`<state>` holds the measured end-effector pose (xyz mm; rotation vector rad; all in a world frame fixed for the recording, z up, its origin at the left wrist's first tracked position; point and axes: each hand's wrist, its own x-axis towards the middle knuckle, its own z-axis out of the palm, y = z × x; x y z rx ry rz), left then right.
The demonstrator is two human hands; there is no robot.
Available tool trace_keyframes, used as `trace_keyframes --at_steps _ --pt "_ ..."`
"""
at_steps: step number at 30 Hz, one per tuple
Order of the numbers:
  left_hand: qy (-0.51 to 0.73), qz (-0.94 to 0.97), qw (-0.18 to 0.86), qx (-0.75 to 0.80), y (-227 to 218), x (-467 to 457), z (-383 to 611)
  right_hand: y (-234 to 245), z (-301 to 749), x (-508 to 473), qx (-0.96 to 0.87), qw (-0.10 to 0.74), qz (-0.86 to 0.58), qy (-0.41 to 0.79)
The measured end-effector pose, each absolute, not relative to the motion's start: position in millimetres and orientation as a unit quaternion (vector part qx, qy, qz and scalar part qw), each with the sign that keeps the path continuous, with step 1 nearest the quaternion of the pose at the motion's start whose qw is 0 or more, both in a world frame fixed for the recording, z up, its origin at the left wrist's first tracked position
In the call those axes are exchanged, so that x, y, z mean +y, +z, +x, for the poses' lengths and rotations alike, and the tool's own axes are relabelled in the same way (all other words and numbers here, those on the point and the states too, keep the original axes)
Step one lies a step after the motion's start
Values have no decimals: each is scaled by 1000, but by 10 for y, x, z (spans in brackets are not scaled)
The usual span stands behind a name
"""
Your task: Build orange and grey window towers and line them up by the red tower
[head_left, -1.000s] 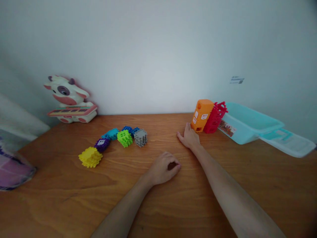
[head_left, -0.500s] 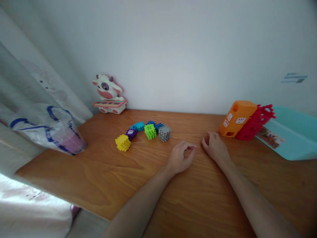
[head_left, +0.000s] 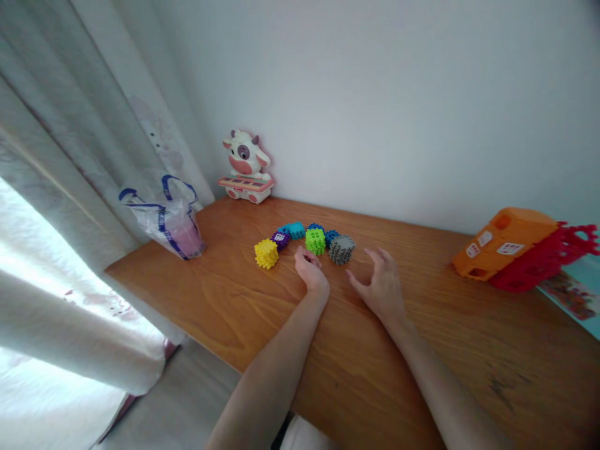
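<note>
Just in front of a bright green stack of interlocking plastic blocks [head_left: 315,241], my left hand [head_left: 311,270] is loosely curled, a gap showing between thumb and fingers and nothing visible in it. My right hand [head_left: 382,287] is open over the table, thumb and fingers spread, to the right of a grey stack of toothed pieces [head_left: 342,249] and apart from it. A yellow stack [head_left: 266,254] stands to the left of my left hand. Behind it lie purple [head_left: 280,240] and light blue [head_left: 295,230] pieces, with dark blue pieces [head_left: 332,236] partly hidden behind the green and grey stacks.
A cow-shaped toy piano [head_left: 246,169] stands by the wall at the back left. A plastic bag with a pink item [head_left: 185,236] is near the curtain. Joined orange [head_left: 506,244] and red [head_left: 534,265] panels lean at right, beside a pale turquoise bin [head_left: 591,300].
The view has turned left. Both hands have moved left towards the coloured stacks, and my right hand has spread its fingers. The stacks appear unmoved on the table.
</note>
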<state>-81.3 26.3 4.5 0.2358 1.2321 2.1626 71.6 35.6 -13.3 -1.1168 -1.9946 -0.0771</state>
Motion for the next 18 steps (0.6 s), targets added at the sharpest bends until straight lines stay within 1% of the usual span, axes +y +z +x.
trace_keyframes --at_steps 4,9,14,18 --pt "828 73 291 474 23 305 -954 -175 393 453 -809 374 -454 -17" --pt "825 85 288 479 -26 336 -891 -155 283 577 -799 361 -481 -9" --pt "818 98 293 486 -66 373 -880 -91 261 618 -819 331 -467 35" --pt "810 117 304 488 -101 405 -886 -65 251 629 -819 339 -456 73"
